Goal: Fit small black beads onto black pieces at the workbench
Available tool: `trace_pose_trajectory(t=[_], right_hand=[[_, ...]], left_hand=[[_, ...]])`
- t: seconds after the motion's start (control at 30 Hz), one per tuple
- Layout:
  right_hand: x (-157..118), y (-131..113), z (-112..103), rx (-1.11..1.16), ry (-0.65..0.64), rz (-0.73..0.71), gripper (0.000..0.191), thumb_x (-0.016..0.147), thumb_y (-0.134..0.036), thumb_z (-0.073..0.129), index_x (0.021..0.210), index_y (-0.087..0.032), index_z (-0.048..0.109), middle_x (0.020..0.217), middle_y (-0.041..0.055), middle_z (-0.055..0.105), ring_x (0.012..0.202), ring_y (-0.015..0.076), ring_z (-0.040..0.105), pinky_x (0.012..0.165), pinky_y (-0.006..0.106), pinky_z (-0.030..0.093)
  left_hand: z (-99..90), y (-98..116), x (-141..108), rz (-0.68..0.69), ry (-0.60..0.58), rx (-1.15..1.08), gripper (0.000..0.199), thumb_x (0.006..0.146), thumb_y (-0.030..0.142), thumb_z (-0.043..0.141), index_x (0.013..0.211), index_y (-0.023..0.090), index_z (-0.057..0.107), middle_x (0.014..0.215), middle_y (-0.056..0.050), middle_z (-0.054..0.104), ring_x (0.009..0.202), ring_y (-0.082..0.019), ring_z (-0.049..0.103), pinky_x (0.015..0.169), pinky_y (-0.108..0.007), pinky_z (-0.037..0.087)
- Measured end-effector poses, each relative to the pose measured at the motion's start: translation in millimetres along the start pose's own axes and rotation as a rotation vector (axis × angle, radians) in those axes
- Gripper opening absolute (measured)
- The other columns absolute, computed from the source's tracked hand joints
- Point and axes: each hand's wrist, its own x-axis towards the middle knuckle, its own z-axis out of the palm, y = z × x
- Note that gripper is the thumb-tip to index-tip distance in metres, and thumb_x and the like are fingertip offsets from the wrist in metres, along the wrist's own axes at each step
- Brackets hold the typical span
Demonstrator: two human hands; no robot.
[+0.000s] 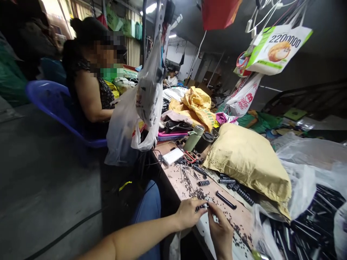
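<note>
Near the table's front edge, my left hand (189, 213) is closed around a short black ribbed piece (201, 207), mostly covered by the fingers. The fingertips of my right hand (221, 228) are pinched at that piece's right end, where a small pale tip shows; what they grip is too small to make out. Just beyond my hands, many tiny dark bits (187, 182) lie scattered on the table (173, 173). A plain black rod (226, 200) rests to the right. Another black ribbed piece (204, 183) lies farther back, close to thin metal rods (190, 180).
A stuffed tan sack (246, 159) sits on the right, beside a plastic bag of black tubes (306, 224). Farther back stand a green bottle (194, 138), red-handled scissors (190, 156) and a white box (173, 156). Plastic bags (146, 97) hang left; a person (89, 79) sits beyond.
</note>
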Motion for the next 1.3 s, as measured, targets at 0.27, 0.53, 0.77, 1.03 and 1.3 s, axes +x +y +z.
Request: trace_pose_trajectory(t=[0.27,0.53,0.77,1.03,1.3], right_hand=[[4.9,-13.5,-5.1,0.004,0.1,0.03,0.019,0.089,-0.022,0.054,0.094,-0.019,0.071,0.092,0.0066,0.075,0.083,0.0183,0.072,0.079,0.029,0.059],[0.6,-11.5,7.3,0.573,0.035,0.735,0.02,0.074,-0.035,0.069,0.087,-0.02,0.071,0.085,0.0051,0.075,0.078,0.0193,0.071,0.079,0.036,0.059],[-0.1,-2.0,-0.1,0.781,0.11,0.898,0.025,0.064,-0.031,0.078,0.085,-0.019,0.071,0.085,0.0044,0.075,0.08,0.0195,0.07,0.08,0.036,0.058],[-7.0,-11.9,-17.4,0.337,-0.033,0.441,0.018,0.085,-0.022,0.056,0.093,-0.024,0.072,0.105,0.0044,0.073,0.098,0.0195,0.069,0.094,0.036,0.054],[37.1,0.8,-26.9,0.278,-0.164,0.251,0.023,0.088,-0.025,0.053,0.107,-0.022,0.067,0.122,0.0062,0.066,0.115,0.0208,0.06,0.102,0.039,0.047]], left_hand=[[1.9,0.9,0.0,0.03,-0.008,0.011,0.037,0.091,0.041,0.053,0.123,0.026,0.063,0.118,-0.002,0.068,0.108,-0.018,0.064,0.095,-0.029,0.049],[7.2,-5.3,7.6,0.023,0.004,0.022,0.035,0.091,0.04,0.053,0.121,0.026,0.065,0.116,-0.004,0.069,0.107,-0.021,0.064,0.096,-0.033,0.05],[12.1,-1.6,8.2,0.067,-0.023,0.054,0.036,0.091,0.039,0.053,0.122,0.025,0.064,0.118,-0.005,0.068,0.105,-0.022,0.065,0.091,-0.035,0.052],[23.9,-5.5,5.8,0.101,-0.009,-0.012,0.038,0.093,0.04,0.049,0.125,0.023,0.061,0.119,-0.007,0.067,0.108,-0.022,0.063,0.093,-0.034,0.05],[59.2,-23.5,21.8,0.213,-0.002,0.01,0.039,0.095,0.031,0.042,0.132,0.017,0.049,0.115,-0.012,0.065,0.111,-0.024,0.059,0.099,-0.043,0.041]])
